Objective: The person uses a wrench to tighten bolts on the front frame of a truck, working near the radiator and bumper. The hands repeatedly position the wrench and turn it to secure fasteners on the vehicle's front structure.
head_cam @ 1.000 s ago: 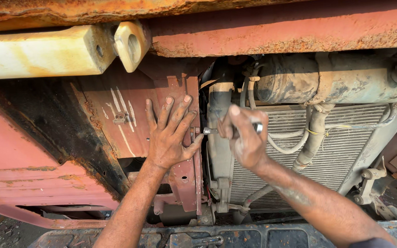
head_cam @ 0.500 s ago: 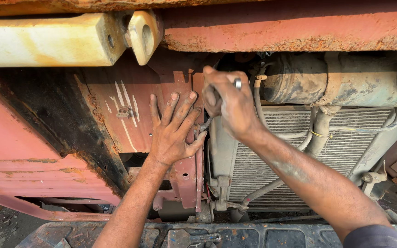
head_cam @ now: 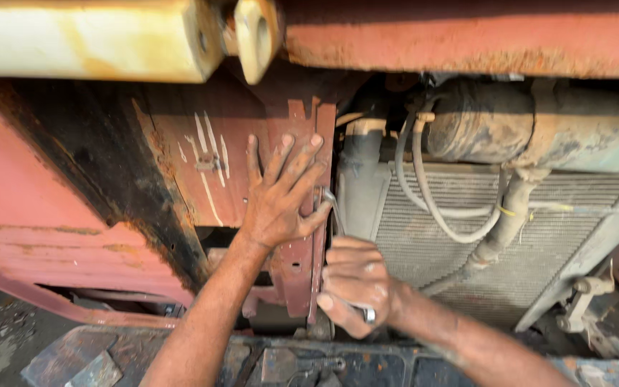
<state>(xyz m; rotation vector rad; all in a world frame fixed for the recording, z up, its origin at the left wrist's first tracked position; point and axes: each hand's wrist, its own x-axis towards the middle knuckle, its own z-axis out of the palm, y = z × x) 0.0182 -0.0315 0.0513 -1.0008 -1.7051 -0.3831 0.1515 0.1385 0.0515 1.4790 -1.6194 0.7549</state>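
The left hand (head_cam: pixel 281 197) lies flat, fingers spread, on the rusty red panel (head_cam: pixel 180 165), its thumb hooked over the panel's edge at 3 o'clock. The right hand (head_cam: pixel 356 287) sits just below, at about 5 o'clock from the left, fist clamped on a slim metal wrench (head_cam: pixel 332 208). Its shaft runs up toward 12 o'clock along the seam between panel and radiator (head_cam: pixel 510 251), and its lower end pokes out under the fist. The fastener it bears on is hidden.

If the wrench slips off, which seems likely given the rust and grime, the knuckles could strike the panel's raw edge or the radiator fins. The left thumb rests right beside the shaft and might get pinched. The hose (head_cam: pixel 431 208) at 2 o'clock hangs near enough to snag.
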